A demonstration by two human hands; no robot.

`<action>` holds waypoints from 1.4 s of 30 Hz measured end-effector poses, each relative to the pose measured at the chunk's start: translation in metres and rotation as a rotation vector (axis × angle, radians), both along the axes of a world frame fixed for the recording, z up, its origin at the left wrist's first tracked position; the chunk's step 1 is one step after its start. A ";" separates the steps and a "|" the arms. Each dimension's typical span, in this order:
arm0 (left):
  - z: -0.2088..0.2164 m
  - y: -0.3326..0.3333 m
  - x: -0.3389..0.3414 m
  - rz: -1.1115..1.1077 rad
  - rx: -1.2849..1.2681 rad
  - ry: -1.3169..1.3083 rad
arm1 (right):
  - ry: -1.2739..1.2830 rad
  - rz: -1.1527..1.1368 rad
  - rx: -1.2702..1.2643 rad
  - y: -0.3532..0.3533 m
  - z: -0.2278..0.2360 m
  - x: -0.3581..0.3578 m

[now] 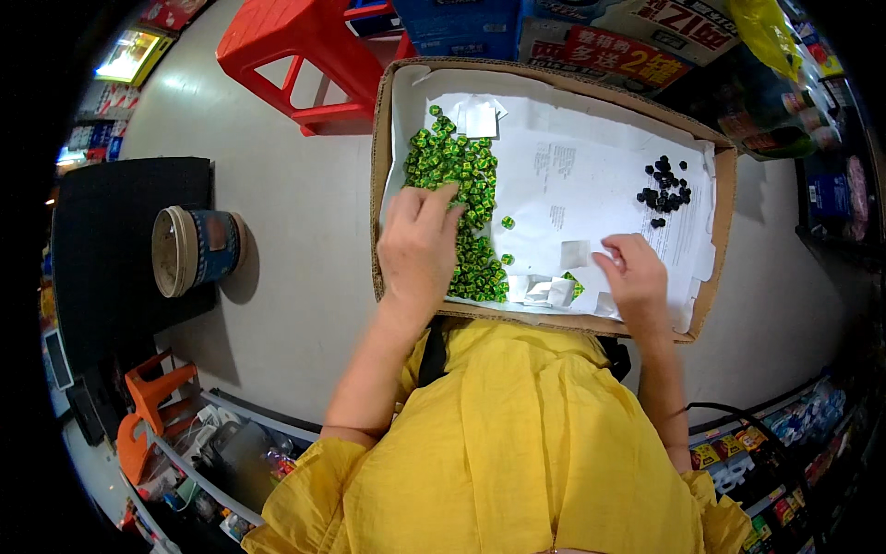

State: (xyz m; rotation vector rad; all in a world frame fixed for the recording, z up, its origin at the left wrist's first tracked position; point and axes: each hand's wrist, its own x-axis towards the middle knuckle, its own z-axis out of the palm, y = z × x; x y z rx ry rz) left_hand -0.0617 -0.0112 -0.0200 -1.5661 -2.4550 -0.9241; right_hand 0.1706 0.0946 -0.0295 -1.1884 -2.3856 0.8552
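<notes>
A shallow cardboard box (pixel 724 231) lined with white paper lies across my lap. My left hand (pixel 417 245) is over the heap of small green-and-yellow faceted pieces (pixel 452 166) at the box's left side. Its fingers are curled among them; what they hold is hidden. My right hand (pixel 639 277) is above the lower right of the box, thumb and forefinger drawn together. A small pale square (pixel 575 253) is right beside those fingertips; whether they grip its edge is unclear. Several white squares (pixel 544 291) lie at the near edge, and more white squares (pixel 480 118) at the far left.
Small black pieces (pixel 664 189) are grouped at the box's right. A red plastic stool (pixel 295 55) stands beyond its far left corner. Further left is a bucket (pixel 198 249) beside a black surface (pixel 120 240). Cartons (pixel 600 46) and bottles (pixel 775 120) crowd the far right.
</notes>
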 end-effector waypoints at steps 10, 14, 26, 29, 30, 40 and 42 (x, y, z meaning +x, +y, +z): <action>-0.004 0.021 0.060 -0.542 0.003 -0.403 | -0.113 0.173 0.126 0.001 -0.004 -0.011; -0.015 0.039 0.073 -0.585 -0.108 -0.370 | -0.066 0.202 0.109 0.003 -0.007 -0.007; -0.030 0.051 0.089 -0.563 -0.214 -0.061 | -0.031 -0.296 0.074 0.033 -0.009 0.028; -0.036 0.050 0.085 -0.604 -0.181 -0.066 | -0.079 -0.416 0.037 0.043 -0.009 0.035; -0.038 0.050 0.084 -0.592 -0.150 -0.125 | -0.037 -0.388 -0.006 0.045 -0.010 0.036; -0.030 0.052 0.077 -0.399 -0.156 -0.386 | -0.091 -0.395 -0.051 0.043 0.010 0.032; -0.025 0.054 0.082 -0.425 -0.169 -0.247 | 0.018 -0.402 -0.156 0.037 0.018 0.028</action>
